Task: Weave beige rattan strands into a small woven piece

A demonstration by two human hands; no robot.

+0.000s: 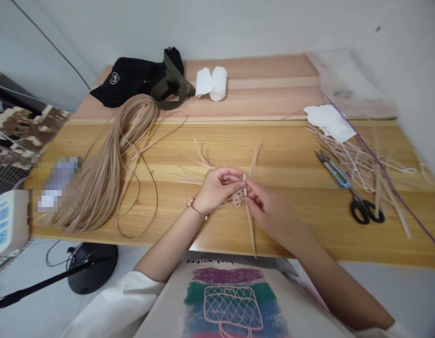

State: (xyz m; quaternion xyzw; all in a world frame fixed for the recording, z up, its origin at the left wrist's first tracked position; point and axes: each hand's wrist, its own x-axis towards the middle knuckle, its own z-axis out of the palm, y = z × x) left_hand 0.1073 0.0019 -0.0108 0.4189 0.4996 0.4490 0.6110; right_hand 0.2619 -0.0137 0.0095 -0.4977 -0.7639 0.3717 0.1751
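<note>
Between my hands, near the front of the table, is a small piece of beige weaving (pixel 238 198) made of flat strips. Loose strip ends (pixel 189 179) fan out from it to the left, and others point away from me and toward me. My left hand (pixel 220 187) pinches the weaving from the left, thumb on top. With thumb and fingertips closed, my right hand (pixel 262 202) grips a beige strip (pixel 251 234) at the weaving's right edge. The fingers hide part of the woven piece.
A long bundle of beige strips (pixel 108 173) lies left, with a black bag (pixel 136 77) and a tissue roll (pixel 219 84) behind. On the right are scissors (pixel 347 185), strip scraps (pixel 365 159), a white tissue (pixel 330 121) and a purple strip (pixel 386 172).
</note>
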